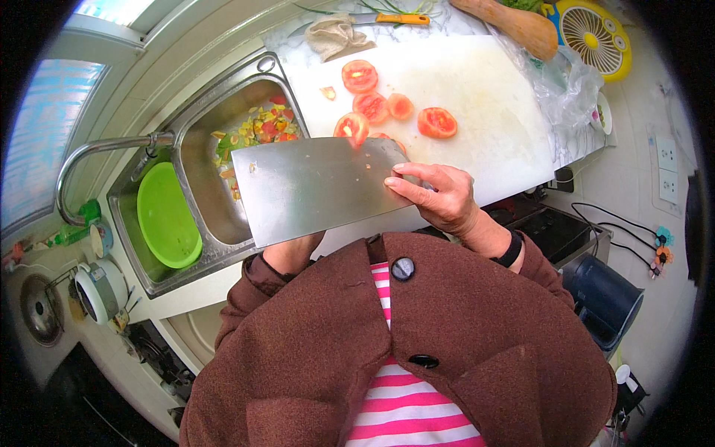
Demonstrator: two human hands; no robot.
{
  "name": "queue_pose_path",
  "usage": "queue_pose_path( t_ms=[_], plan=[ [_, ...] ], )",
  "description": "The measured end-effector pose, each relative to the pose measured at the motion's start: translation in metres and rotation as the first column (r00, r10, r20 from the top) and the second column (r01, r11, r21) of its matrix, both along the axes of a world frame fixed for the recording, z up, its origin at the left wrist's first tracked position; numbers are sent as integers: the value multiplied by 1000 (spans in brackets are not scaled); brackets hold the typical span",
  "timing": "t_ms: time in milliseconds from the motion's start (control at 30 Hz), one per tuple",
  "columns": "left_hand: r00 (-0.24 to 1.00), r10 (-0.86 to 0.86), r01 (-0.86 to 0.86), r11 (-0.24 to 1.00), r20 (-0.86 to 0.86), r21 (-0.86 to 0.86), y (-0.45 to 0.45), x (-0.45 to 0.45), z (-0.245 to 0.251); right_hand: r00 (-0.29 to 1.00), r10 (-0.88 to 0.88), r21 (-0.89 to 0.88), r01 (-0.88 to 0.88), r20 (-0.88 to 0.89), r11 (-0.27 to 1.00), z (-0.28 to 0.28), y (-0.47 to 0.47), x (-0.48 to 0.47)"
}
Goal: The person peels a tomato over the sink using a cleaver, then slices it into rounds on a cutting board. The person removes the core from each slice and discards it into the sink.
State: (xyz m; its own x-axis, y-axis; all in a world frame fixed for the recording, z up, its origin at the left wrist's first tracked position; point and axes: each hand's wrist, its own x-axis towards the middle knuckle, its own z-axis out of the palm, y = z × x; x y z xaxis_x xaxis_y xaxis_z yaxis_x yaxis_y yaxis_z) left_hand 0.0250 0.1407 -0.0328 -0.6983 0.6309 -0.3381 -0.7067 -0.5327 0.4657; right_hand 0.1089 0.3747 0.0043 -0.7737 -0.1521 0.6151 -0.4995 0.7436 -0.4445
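A broad metal cleaver blade is held up flat in front of me, over the near left part of the white cutting board. My right hand pinches the blade's right end between thumb and fingers. My left hand is mostly hidden beneath the blade; only its back edge and wrist show, so its grip cannot be seen. Beyond the blade lie several tomato slices, and a cut tomato piece rests apart at their right. More red slices are partly covered by the blade's upper edge. A small tomato scrap lies at the left.
To the left, a steel sink holds vegetable scraps and a green plastic basin. Behind the board are a cloth and a yellow-handled knife. Plastic bags and a yellow fan stand at the right.
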Motion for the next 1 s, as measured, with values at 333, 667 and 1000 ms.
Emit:
queue_pose_path(
  t_ms=[333, 667, 1000],
  plan=[
    [954, -84, -14, 945, 286, 326, 34, -11, 3, 994, -19, -224, 43, 109, 974, -4, 6, 1],
    [952, -287, 299, 945, 105, -130, 21, -34, -7, 891, 95, -454, 133, 443, 881, 1, 23, 6],
    [920, -361, 383, 912, 154, -150, 24, -41, -9, 880, 73, -409, 143, 469, 901, 0, 27, 12]
  ],
)
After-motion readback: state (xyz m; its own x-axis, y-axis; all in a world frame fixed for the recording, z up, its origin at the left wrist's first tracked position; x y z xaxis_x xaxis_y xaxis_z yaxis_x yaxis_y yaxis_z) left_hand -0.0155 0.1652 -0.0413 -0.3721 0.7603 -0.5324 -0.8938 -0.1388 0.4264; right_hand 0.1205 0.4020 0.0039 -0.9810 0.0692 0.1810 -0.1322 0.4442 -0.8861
